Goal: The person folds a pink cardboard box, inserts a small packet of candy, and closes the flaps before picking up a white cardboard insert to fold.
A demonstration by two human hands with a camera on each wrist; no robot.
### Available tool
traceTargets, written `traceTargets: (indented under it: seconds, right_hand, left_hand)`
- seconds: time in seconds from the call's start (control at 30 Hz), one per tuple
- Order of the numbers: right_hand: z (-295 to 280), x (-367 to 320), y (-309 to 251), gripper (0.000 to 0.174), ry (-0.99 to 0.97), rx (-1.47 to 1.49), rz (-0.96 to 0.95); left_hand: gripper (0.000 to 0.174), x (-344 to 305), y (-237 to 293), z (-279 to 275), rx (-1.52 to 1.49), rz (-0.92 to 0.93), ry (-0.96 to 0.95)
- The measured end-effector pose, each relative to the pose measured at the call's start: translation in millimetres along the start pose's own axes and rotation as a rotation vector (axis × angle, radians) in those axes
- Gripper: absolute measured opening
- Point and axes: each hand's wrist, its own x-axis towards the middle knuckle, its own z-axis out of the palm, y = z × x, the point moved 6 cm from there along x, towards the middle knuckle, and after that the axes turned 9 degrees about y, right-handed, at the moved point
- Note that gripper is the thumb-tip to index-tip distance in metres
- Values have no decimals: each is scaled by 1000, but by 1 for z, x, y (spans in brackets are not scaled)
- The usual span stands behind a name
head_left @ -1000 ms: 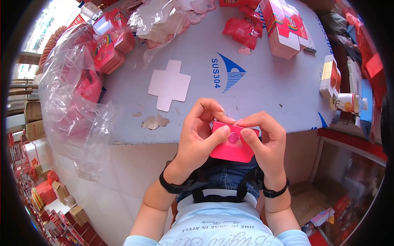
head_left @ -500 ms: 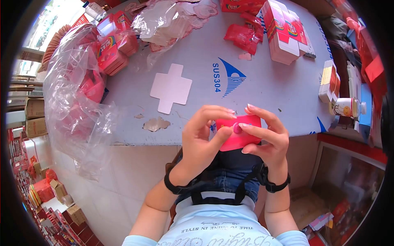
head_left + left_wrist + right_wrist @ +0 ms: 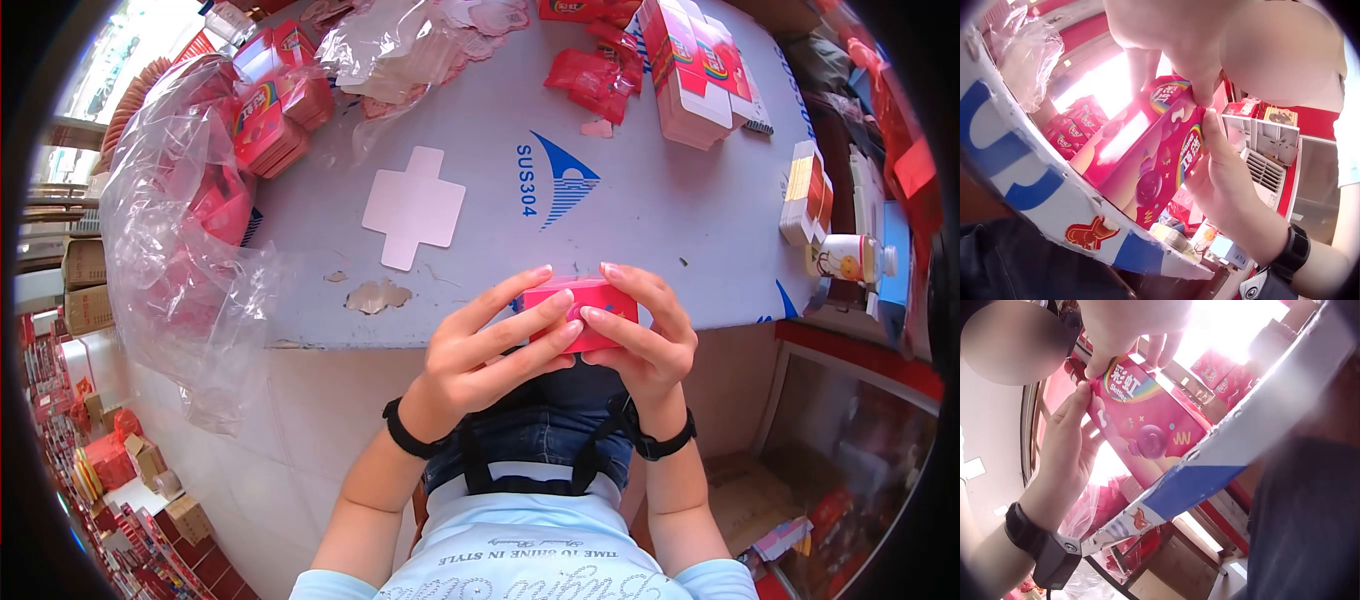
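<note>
A small pink Skittles candy box (image 3: 606, 298) is held between both hands at the front edge of the table. My left hand (image 3: 490, 345) grips its left side, the fingers reaching across the near face. On the other side my right hand (image 3: 645, 335) holds the box with fingertips along the top and front. The fingertips of both hands come together near the middle of the front face. In the left wrist view the box (image 3: 1147, 162) shows a rainbow logo and a purple candy picture. A white cross-shaped card (image 3: 413, 208) lies flat on the table, left of the hands.
Stacked pink boxes (image 3: 690, 110) stand at the back right, near red packets (image 3: 590, 85). More flat pink boxes (image 3: 265, 130) and a clear plastic bag (image 3: 180, 260) are on the left. A white cup (image 3: 845, 257) is near the right edge.
The box has tipped from lying flat to showing its long top edge and front face. Both hands have shifted, the left fingers now stretched over the front instead of only the thumb.
</note>
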Motion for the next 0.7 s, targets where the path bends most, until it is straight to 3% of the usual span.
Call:
traceTargets:
  seconds: [0.37,0.7]
  right_hand:
    - [3,-4,2,38,65,-15,-84]
    - [-5,11,-5,43,-125,-54,-77]
  left_hand:
    - [36,-1,0,0,-41,-74,33]
    - [35,4,-1,-5,-127,-182,-68]
